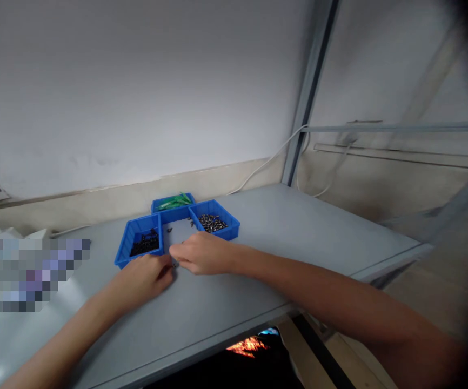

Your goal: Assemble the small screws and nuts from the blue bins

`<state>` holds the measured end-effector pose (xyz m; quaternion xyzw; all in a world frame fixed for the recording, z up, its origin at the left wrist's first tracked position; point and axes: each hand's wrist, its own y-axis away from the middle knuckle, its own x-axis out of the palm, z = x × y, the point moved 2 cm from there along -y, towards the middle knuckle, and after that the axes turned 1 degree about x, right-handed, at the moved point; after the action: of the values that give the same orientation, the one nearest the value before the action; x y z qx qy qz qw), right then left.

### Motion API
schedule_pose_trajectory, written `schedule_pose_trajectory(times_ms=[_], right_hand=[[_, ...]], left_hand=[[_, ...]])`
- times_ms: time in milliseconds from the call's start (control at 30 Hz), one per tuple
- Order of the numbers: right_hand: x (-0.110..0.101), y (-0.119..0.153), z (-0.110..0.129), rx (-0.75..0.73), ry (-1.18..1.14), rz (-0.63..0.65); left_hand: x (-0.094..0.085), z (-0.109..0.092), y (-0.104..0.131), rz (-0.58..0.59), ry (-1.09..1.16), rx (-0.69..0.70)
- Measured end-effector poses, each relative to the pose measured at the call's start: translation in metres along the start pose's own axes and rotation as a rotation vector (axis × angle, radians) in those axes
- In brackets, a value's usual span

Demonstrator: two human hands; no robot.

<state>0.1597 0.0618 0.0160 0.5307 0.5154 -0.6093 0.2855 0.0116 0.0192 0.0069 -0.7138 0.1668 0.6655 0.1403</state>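
Observation:
My left hand (152, 275) rests on the grey table just in front of the left blue bin, its fingers curled and pinched together. Facing it, my right hand (201, 253) is closed too, with thumb and fingertips drawn together. Whatever sits between the fingertips of either hand is too small or hidden to name. The left blue bin (121, 251) contains small black parts (145, 243). Small metallic, screw-like parts (213, 223) fill the right blue bin (234, 232). A few tiny dark pieces (169, 230) lie on the table between these bins.
Behind stands another blue bin (177, 212) with green pieces (174, 202). A white cable (258, 169) runs along the wall to a metal post (299, 135) at the right. The table's front edge (218, 332) is close below my forearms. Blurred-out items lie at left.

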Motion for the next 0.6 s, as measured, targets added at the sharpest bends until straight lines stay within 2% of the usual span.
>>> schedule_pose_trajectory(times_ms=[100, 200, 267, 367, 500, 600], right_hand=[[-0.002, 0.004, 0.005, -0.222, 0.012, -0.202], [-0.001, 0.01, 0.011, -0.359, -0.018, -0.432], [0.001, 0.012, 0.014, -0.443, -0.048, -0.515], [0.005, 0.01, 0.014, -0.429, -0.024, -0.496], [0.01, 0.003, 0.007, -0.18, 0.011, -0.33], [0.011, 0.002, 0.008, -0.112, -0.007, -0.248]], left_hand=[[0.001, 0.001, 0.0, 0.02, -0.014, -0.015], [0.0, 0.0, 0.0, 0.036, 0.005, -0.022], [-0.001, 0.0, 0.0, 0.043, 0.011, -0.03], [-0.001, 0.0, 0.001, 0.038, 0.003, -0.022], [0.002, 0.005, 0.0, 0.005, -0.025, -0.006], [0.005, 0.009, 0.0, 0.016, -0.035, 0.003]])
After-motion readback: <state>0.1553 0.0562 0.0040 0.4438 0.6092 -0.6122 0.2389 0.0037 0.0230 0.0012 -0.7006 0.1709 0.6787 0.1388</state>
